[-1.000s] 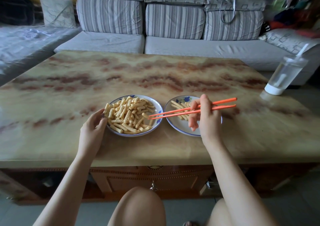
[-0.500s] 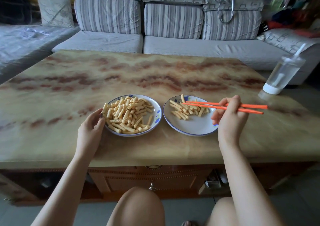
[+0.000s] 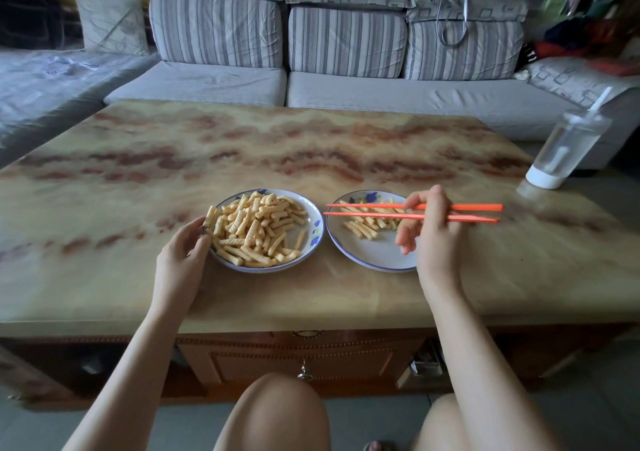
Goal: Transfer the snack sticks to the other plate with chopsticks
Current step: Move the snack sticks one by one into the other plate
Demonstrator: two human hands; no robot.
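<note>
From the head camera, the right hand (image 3: 433, 239) grips a pair of orange chopsticks (image 3: 374, 215), its fingers curled round them near the middle. Half a second ago the tips sat over the small heap of snack sticks on the second plate (image 3: 370, 255). Now the hand has slid left, and the tips reach past that plate's left rim towards the full plate (image 3: 313, 243). The tips stand slightly apart with nothing between them. The moved sticks (image 3: 362, 229) lie in the far half of the second plate, under the chopsticks.

The main pile of snack sticks (image 3: 256, 232) is still heaped on the full plate, which sits just left of the second plate on the worktop (image 3: 277, 146). The left hand (image 3: 183, 256) has not shifted: its thumb and fingers (image 3: 202, 241) stay curled on the full plate's left rim.

A clear cup with a straw (image 3: 568, 146) stands at the worktop's far right corner, as before, and a striped sofa (image 3: 346, 90) lies beyond.
</note>
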